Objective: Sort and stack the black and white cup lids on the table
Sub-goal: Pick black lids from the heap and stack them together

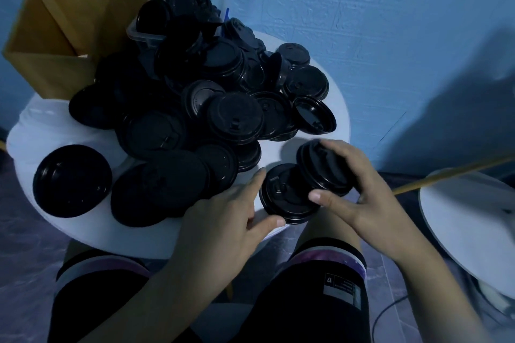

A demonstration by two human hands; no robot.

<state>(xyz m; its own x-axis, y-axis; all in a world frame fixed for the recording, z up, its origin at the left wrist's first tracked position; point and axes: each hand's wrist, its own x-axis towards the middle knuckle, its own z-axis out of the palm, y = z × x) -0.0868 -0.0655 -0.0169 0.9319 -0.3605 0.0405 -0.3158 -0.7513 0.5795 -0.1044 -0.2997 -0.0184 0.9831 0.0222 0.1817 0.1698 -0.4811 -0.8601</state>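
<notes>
Blue textured wall behind, dim light, and from my end the round white table fills most of the view. On it sits a big loose heap of black lids, tipped every way, some dome-up, some hollow-up, some on edge. A wooden box and a clear plastic tub stand at the back left, the tub overflowing with lids.

I judge the job barely begun. The heap is unsorted, I see no finished stack, and I cannot pick out any white lids for certain; the pale ridged shapes at the table's left edge are too dim to name. One lone lid lies apart at the near left.

At the near edge my left hand holds a flat lid between thumb and fingers, its top face upward, drinking tab towards the heap. Whether more lids are nested under it, I cannot tell.

My right hand grips a tilted lid by its rim, thumb near, fingers over the far edge. Being round, it has no long axis; its top faces up and leftward, its lower rim overlapping the flat lid. It looks about to be seated on it.
</notes>
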